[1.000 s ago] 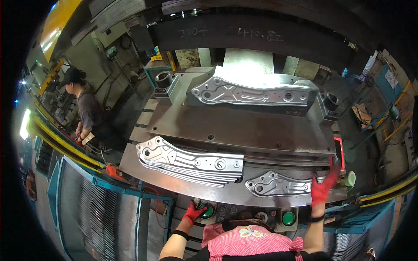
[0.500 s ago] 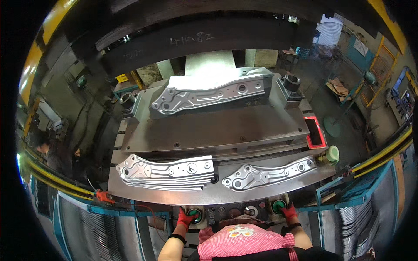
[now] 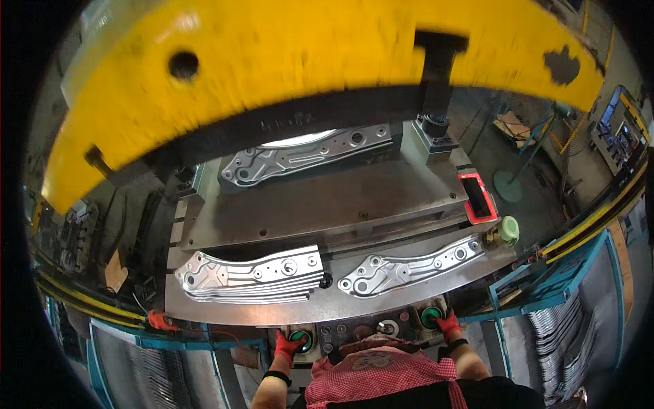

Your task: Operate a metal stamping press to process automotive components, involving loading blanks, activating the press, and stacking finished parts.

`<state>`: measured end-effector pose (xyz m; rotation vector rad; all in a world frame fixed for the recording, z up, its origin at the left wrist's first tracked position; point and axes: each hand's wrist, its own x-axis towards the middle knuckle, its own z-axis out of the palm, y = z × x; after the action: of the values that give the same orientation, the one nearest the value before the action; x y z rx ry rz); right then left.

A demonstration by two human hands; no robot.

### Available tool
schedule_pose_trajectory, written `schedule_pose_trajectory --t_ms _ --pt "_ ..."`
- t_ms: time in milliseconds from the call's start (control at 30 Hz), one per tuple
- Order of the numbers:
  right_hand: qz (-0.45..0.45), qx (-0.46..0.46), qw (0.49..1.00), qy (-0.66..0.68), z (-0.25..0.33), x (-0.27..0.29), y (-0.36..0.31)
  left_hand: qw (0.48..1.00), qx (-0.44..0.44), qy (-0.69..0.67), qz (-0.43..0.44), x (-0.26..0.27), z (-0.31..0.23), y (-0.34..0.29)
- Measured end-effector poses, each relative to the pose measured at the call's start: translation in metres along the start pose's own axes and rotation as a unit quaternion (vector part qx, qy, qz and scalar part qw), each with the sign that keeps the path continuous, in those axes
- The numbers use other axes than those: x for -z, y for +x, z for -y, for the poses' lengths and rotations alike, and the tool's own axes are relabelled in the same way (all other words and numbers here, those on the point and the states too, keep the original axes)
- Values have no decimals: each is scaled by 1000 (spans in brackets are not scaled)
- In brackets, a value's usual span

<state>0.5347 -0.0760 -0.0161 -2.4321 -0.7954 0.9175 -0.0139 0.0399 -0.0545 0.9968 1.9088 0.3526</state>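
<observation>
My left hand (image 3: 289, 346), in a red glove, rests at a round green push button (image 3: 300, 340) on the left of the control panel. Its fingers are spread and grip nothing. My right hand (image 3: 449, 326), gloved the same way, touches a matching green button (image 3: 430, 316) at the panel's right end, fingers apart. Ahead, a long stamped metal part (image 3: 313, 155) lies on the press's lower die (image 3: 306, 201), its far edge hidden behind the upper die. Over it hangs the yellow press ram (image 3: 306, 54), low enough to cover the far background.
On the front ledge sit a stack of stamped parts (image 3: 248, 273) at left and one stamped part (image 3: 409, 267) at right. A red-framed phone-like device (image 3: 479, 198) and a pale green cup-like container (image 3: 507, 230) are beyond it. Racks of nested metal parts (image 3: 555, 347) flank me.
The yellow ram and the dark upper die have come down toward the metal part on the lower die. My view has shifted slightly. Both hands remain at the green buttons.
</observation>
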Motion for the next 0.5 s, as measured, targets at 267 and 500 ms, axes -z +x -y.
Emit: schedule_pose_trajectory --t_ms 267,500 --pt "2 13 1000 12 19 6 -10 994 -5 -104 33 -1 -1 -4" --pt "61 62 983 162 5 -13 10 996 -42 -81 4 11 20 2"
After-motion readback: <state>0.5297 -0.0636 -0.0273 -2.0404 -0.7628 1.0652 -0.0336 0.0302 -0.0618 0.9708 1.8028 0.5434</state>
